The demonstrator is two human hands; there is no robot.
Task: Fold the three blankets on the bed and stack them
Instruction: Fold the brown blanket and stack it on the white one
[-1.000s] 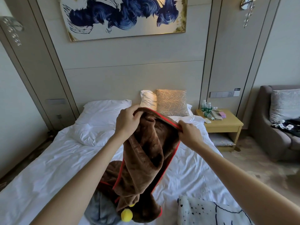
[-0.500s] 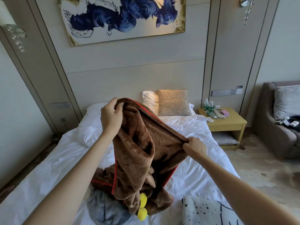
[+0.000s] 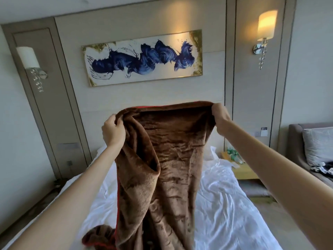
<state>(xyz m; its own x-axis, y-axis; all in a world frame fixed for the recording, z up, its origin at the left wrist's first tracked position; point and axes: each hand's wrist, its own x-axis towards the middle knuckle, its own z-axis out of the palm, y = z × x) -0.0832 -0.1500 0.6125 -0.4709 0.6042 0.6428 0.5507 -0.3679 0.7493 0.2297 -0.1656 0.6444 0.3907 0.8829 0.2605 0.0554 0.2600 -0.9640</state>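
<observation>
A brown fleece blanket (image 3: 167, 168) with a red trim hangs in front of me, held up high above the white bed (image 3: 225, 204). My left hand (image 3: 112, 131) grips its top edge at the left corner. My right hand (image 3: 220, 117) grips the top edge at the right corner, a little higher. The top edge is stretched between both hands, and the blanket's lower end trails down onto the sheet at the bottom of the view. The other blankets are out of view.
A wooden nightstand (image 3: 242, 171) with bottles stands right of the bed. A grey armchair (image 3: 313, 150) with a cushion sits at the far right. The headboard wall with a blue painting (image 3: 142, 58) and two wall lamps lies ahead.
Both hands have risen and spread apart, pulling the bunched blanket's top edge out wide. My view has tilted up, so the grey and white blankets at the bed's foot dropped out of sight.
</observation>
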